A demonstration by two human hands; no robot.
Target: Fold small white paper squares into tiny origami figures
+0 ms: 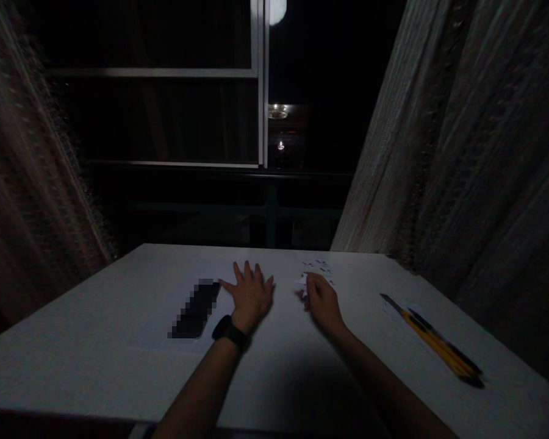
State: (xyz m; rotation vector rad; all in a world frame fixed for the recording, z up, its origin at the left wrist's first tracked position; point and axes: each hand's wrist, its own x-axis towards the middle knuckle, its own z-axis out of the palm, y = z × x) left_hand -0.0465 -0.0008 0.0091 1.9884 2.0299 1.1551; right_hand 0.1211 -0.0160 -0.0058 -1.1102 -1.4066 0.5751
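My left hand [249, 292] lies with fingers spread on the white table [274, 360], partly over the right edge of a pale sheet of paper [158, 335]. A dark smartphone [196, 311], its screen blurred out, rests on that sheet, close to the left thumb. My right hand [321, 300] is closed, with thumb and fingers pinching a small white paper piece [301, 281]. Just beyond it sit several small white paper pieces [322, 264] with dark marks, too dim to read.
A yellow utility knife [432, 344], blade extended, lies at the table's right, with a black pen [443, 341] alongside and something pale beneath. Curtains [388, 122] hang on both sides. Behind the table stands a window frame [260, 85] against darkness.
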